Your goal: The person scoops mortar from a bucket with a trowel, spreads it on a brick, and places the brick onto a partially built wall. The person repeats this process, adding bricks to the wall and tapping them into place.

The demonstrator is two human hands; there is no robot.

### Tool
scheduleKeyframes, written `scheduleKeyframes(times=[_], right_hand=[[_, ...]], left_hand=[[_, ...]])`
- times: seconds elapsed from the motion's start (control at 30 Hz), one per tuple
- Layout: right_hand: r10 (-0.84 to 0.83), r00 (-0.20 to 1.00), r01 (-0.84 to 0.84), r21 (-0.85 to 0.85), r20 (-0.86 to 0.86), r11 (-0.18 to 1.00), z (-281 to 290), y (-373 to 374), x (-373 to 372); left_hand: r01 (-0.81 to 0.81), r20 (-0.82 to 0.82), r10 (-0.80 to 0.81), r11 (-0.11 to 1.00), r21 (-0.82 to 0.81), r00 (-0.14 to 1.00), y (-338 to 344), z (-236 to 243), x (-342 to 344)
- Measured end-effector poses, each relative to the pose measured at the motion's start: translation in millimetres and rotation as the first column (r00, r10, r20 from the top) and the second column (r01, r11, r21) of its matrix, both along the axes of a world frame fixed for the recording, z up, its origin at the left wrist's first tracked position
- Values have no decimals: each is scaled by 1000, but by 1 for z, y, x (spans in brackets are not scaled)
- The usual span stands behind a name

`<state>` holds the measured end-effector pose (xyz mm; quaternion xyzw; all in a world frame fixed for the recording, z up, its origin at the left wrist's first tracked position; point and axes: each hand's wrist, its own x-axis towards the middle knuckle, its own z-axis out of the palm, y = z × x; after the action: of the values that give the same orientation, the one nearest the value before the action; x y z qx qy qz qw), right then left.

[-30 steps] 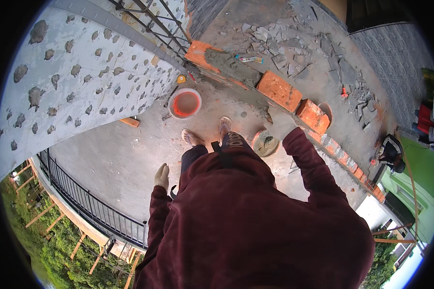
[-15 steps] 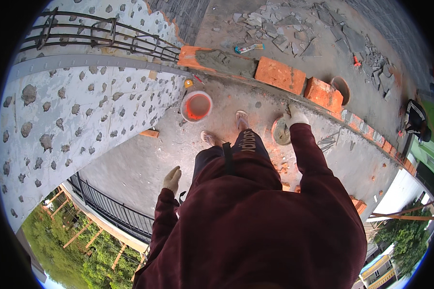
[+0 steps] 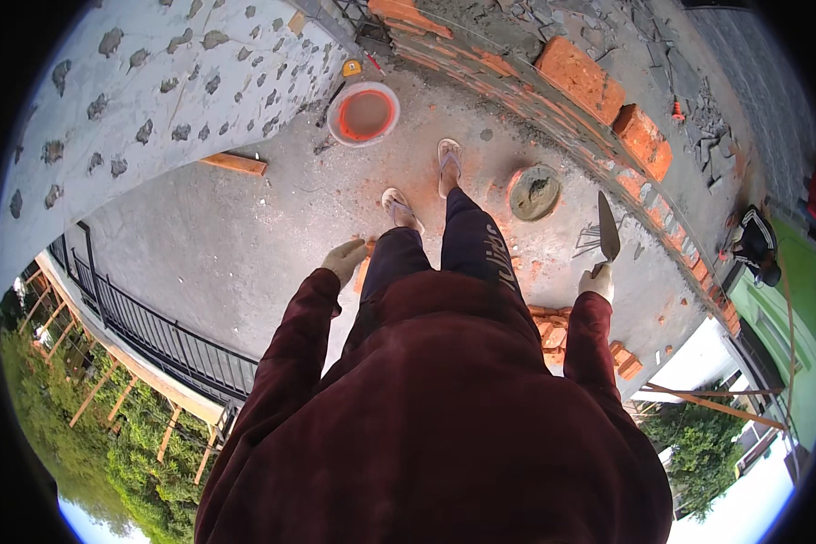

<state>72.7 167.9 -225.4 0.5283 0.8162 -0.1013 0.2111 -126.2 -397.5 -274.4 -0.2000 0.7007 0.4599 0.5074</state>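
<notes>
My left hand (image 3: pixel 343 263), in a cream glove, is open beside my left thigh, near some orange brick pieces. At my right side, my right hand (image 3: pixel 597 281), also gloved, grips a trowel (image 3: pixel 607 227) with its blade out in front. Before me a round bucket of grey mortar (image 3: pixel 535 192) stands on the floor near the low brick wall (image 3: pixel 480 63). Two loose bricks (image 3: pixel 578 77) rest along its top. A white tub with an orange inside (image 3: pixel 363 113) stands by the pitted white wall (image 3: pixel 181 82), near a small yellow tool (image 3: pixel 352 67).
A black railing (image 3: pixel 154 326) edges the floor at left, with trees and timber beyond. A wooden plank (image 3: pixel 234 163) lies by the white wall. Brick piles (image 3: pixel 549 331) sit right of my legs. Beyond the brick wall are broken tiles (image 3: pixel 707 136) and another person (image 3: pixel 757 245), bent over.
My right hand has come away from the mortar bucket toward my side, a trowel now visible in it. My left hand has risen slightly. The view has shifted with my head.
</notes>
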Motion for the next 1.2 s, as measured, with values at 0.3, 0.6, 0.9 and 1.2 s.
scheduleKeyframes(times=[0.3,0.6,0.9,1.2], right_hand=[[399,855,-347,-205,331,915,7,45,-16],[650,754,-488,-582,93,650,-62,-45,-186],[285,957,-202,-810,-45,550,-95,-181,-89],[376,908,-105,-767,186,633,-130,-204,-52]], left_hand=[[-477,513,551,833,-281,658,-76,-71,384],[-842,159,986,124,-526,46,62,-116,430],[-599,-259,759,-637,-485,-598,-22,-300,268],[-401,-330,763,-594,-697,-556,-75,-461,191]])
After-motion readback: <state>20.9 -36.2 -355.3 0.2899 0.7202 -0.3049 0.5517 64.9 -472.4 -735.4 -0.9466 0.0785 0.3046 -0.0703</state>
